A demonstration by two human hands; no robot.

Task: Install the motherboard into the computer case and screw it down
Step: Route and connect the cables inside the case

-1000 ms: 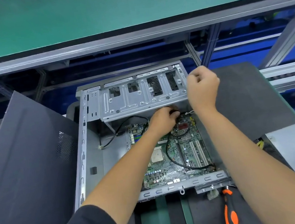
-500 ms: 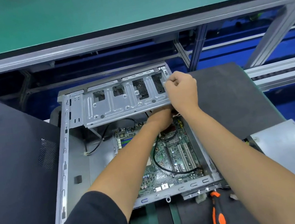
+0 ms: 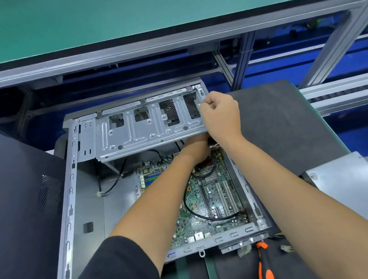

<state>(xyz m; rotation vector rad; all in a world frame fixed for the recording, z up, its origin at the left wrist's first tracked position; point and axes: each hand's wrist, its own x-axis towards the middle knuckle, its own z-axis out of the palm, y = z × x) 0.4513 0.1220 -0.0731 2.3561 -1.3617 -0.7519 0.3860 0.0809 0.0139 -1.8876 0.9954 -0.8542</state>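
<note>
The grey computer case lies open on the bench. The green motherboard sits in its right half, and a black cable loops over the board. A metal drive cage spans the far end of the case. My right hand is a fist gripping the cage's right edge. My left hand reaches under the cage at the board's far right corner. Its fingers are hidden by the cage and my right hand.
An orange-and-black screwdriver lies on the mat in front of the case, near loose white connectors. A dark side panel lies to the left and a grey metal plate to the right. A green shelf overhangs behind.
My left hand has slid further under the drive cage, so its fingers are now out of sight. My right hand has stayed on the cage's right edge.
</note>
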